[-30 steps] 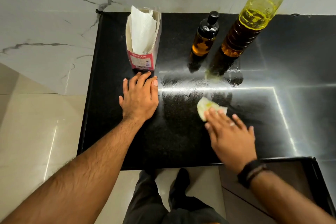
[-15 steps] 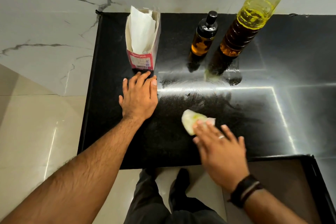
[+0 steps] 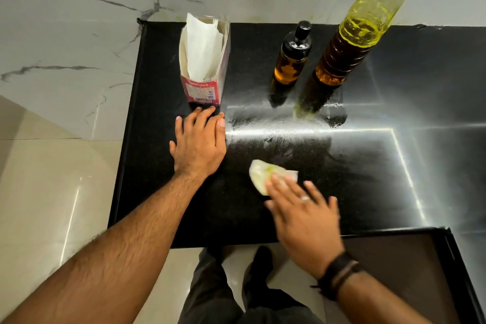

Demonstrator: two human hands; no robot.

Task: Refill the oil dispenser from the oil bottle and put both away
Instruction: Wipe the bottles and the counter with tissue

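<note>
The small oil dispenser (image 3: 292,59) with a black cap stands upright at the back of the black counter (image 3: 381,171). Right beside it stands the tall plastic oil bottle (image 3: 360,26), partly full of yellow oil. My left hand (image 3: 200,143) lies flat on the counter, fingers together, just in front of the tissue box. My right hand (image 3: 305,216) presses an oil-stained tissue (image 3: 263,173) onto the counter with its fingertips, near the front edge. Smeared streaks show on the counter in front of the two bottles.
A pink tissue box (image 3: 203,68) with white tissues sticking up stands at the back left of the counter. A marble wall (image 3: 79,21) rises behind and to the left. A dark drawer or tray edge (image 3: 452,252) juts out at lower right. My legs show below.
My right hand has dragged the tissue from the middle of the counter toward me and to the left. My left hand and both bottles have stayed put.
</note>
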